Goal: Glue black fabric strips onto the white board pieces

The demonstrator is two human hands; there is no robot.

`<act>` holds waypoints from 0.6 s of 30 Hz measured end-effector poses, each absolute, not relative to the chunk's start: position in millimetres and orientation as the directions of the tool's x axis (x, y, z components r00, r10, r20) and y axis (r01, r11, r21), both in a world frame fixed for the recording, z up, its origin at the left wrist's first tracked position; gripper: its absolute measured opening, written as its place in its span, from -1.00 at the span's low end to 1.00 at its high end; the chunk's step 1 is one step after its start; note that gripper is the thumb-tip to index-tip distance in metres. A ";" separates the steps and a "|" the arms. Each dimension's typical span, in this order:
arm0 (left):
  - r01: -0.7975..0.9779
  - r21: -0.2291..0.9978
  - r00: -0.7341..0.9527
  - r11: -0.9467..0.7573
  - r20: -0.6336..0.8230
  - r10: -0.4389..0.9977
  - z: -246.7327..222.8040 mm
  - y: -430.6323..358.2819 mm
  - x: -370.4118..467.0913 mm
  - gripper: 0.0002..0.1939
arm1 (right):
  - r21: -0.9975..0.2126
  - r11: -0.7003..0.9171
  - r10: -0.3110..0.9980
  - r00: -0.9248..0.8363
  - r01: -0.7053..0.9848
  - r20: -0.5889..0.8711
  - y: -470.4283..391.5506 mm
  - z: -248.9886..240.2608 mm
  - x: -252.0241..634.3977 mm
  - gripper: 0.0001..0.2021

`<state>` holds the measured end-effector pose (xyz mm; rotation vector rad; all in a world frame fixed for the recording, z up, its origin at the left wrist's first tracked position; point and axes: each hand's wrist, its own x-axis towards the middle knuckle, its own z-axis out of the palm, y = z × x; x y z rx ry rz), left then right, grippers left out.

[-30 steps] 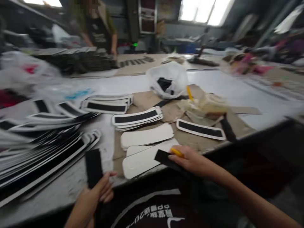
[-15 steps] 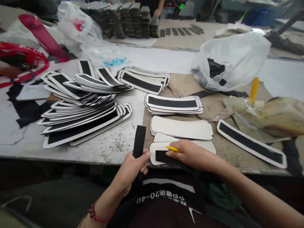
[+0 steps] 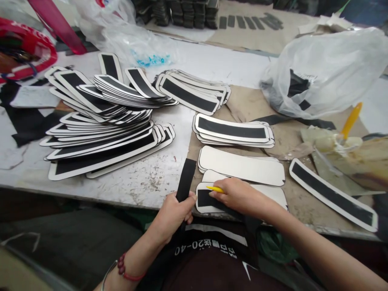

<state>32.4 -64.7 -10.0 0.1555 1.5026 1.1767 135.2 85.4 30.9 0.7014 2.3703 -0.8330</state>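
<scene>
My left hand (image 3: 178,210) is closed around a black strip (image 3: 186,180) that stands up out of the fist at the table's front edge. My right hand (image 3: 239,196) grips a thin yellow pointed tool (image 3: 216,189), its tip sticking out leftward past the fingers. Under those fingertips a second black strip (image 3: 204,198) lies on the left part of a white curved panel (image 3: 269,193). Its other end trails down over the table edge, partly hidden by my right hand. Just behind lies a small stack of plain white panels (image 3: 239,161).
Panels with black strips form a fanned pile (image 3: 106,157) on the left and a stack (image 3: 232,128) behind the white ones. One finished-looking panel (image 3: 333,196) lies at right. Beyond are a clear plastic bag (image 3: 327,72) and a container with a yellow handle (image 3: 351,120).
The view has tilted down and shifted left. The black strip under my right hand now sits closer to the panel's left end. Both hands keep their holds.
</scene>
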 end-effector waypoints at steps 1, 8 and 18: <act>-0.488 0.724 -0.330 0.488 -0.671 0.664 -10.4 -64.5 32.5 -0.77 | -0.398 0.680 0.292 -0.725 0.616 -0.624 85.4 31.6 134.9 -0.77; -0.472 0.735 -0.343 0.486 -0.661 0.667 -11.8 -63.1 32.2 -0.79 | -0.389 0.704 0.293 -0.742 0.594 -0.603 86.0 29.3 137.6 -0.77; -0.345 0.741 -0.440 0.576 -0.670 0.598 -10.6 -58.7 35.3 -0.66 | -0.331 0.767 0.303 -0.765 0.550 -0.568 86.0 23.4 137.7 -0.74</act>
